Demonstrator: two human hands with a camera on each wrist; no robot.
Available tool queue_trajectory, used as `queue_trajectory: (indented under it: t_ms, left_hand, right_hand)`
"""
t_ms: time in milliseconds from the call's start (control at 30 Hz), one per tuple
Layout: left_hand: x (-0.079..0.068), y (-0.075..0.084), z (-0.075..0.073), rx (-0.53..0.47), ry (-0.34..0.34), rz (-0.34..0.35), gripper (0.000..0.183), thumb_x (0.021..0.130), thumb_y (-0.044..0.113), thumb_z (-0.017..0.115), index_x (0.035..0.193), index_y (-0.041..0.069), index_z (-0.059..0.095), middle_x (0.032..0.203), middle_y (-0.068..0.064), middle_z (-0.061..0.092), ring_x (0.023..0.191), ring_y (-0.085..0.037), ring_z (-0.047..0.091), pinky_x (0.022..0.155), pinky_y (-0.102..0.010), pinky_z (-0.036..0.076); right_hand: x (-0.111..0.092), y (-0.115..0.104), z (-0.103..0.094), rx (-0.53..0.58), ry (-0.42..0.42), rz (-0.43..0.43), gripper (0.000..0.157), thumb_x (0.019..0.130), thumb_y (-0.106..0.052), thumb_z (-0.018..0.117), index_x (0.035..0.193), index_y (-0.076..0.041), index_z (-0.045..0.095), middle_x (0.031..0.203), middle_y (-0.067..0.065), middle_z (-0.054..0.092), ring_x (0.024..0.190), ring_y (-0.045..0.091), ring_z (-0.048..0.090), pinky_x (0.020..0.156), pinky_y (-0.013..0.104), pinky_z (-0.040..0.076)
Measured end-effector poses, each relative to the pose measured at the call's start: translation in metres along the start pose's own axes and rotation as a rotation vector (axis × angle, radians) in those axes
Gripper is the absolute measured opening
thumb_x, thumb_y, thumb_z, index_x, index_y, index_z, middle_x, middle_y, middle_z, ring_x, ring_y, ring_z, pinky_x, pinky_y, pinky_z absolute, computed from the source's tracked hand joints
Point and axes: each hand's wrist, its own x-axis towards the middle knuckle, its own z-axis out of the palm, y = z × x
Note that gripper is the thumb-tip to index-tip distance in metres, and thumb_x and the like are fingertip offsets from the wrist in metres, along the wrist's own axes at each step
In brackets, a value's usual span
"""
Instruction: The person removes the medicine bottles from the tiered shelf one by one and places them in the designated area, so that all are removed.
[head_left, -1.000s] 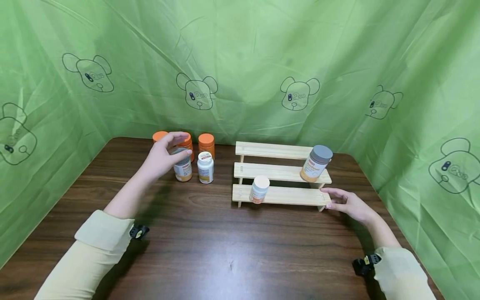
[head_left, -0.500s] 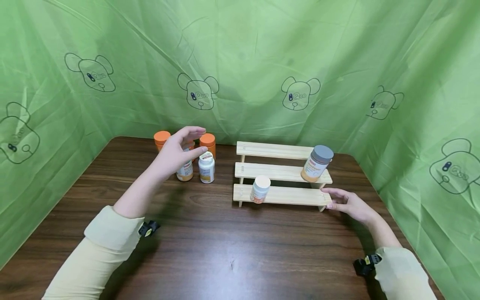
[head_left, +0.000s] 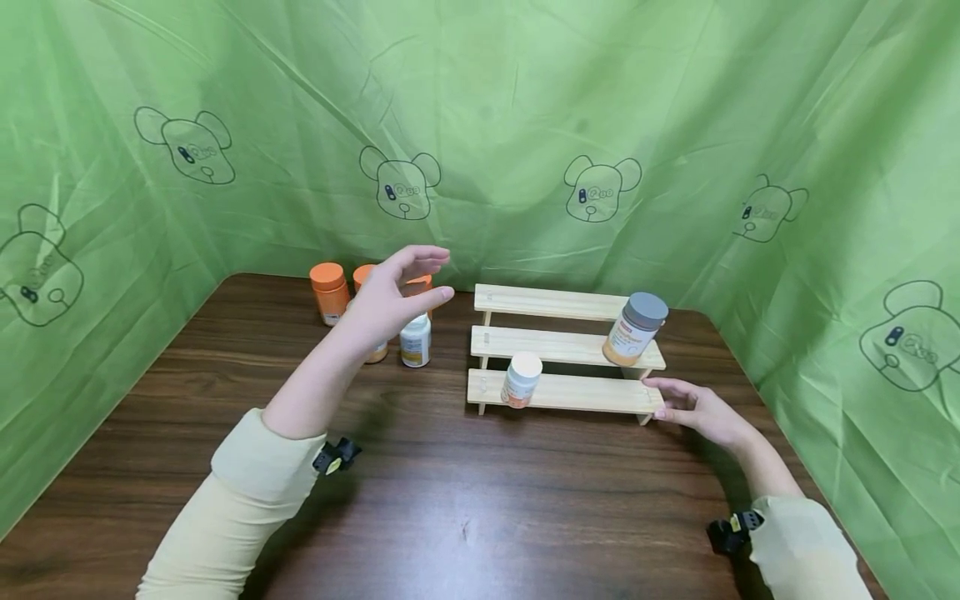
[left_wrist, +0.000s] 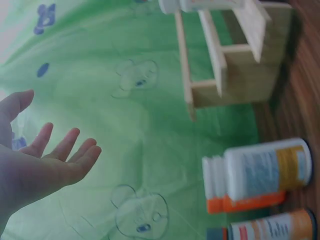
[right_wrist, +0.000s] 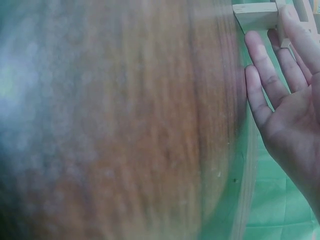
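My left hand (head_left: 390, 296) hovers above the group of bottles at the left, fingers apart and holding nothing. Partly under it are a white pill bottle (head_left: 416, 342) and a grey-capped bottle (left_wrist: 272, 227), largely hidden in the head view. Orange bottles (head_left: 330, 296) stand behind them. With its thumb and fingertips my right hand (head_left: 701, 411) pinches the right end of the lowest step of a three-step wooden display rack (head_left: 585, 392). A small white bottle (head_left: 521, 379) stands on that step; a larger grey-capped jar (head_left: 634, 329) stands on the middle step.
The dark wooden table (head_left: 465, 500) stretches in front of the rack. Green cloth (head_left: 495, 125) with bear drawings hangs behind and along both sides.
My left hand has moved right and slightly up, from over the grey-capped bottle to above the white bottle, staying free of any object. The right hand and the rack have stayed put.
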Motion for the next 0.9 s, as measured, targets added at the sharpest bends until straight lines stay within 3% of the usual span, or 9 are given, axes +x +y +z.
queue_trajectory:
  t_ms: [267,633,900]
  left_hand:
    - [0.002,0.017,0.022,-0.076,-0.040,0.036,0.048,0.085,0.023,0.071,0.129,0.020,0.053,0.133,0.002,0.053,0.126,-0.014,0.046,0.108,-0.036,0.036]
    - [0.010,0.032,0.052,-0.050,-0.116,0.072,0.049,0.084,0.027,0.071,0.130,0.027,0.052,0.134,0.009,0.052,0.126,-0.010,0.045,0.105,-0.034,0.038]
    - [0.019,0.036,0.075,-0.061,-0.144,0.091,0.052,0.083,0.031,0.072,0.131,0.030,0.051,0.135,0.011,0.052,0.127,-0.007,0.044,0.106,-0.033,0.037]
  right_hand:
    - [0.000,0.003,0.000,0.011,-0.003,0.003,0.055,0.089,-0.018,0.066,0.139,-0.007,0.045,0.130,0.018,0.054,0.099,0.010,0.063,0.080,0.022,0.050]
    - [0.001,0.007,-0.002,0.025,-0.015,-0.018,0.054,0.089,-0.014,0.066,0.138,-0.004,0.045,0.125,-0.002,0.057,0.098,0.009,0.064,0.079,0.022,0.051]
    - [0.002,0.008,-0.002,0.027,-0.017,-0.024,0.054,0.089,-0.013,0.066,0.138,-0.004,0.045,0.125,-0.003,0.058,0.098,0.008,0.064,0.079,0.022,0.052]
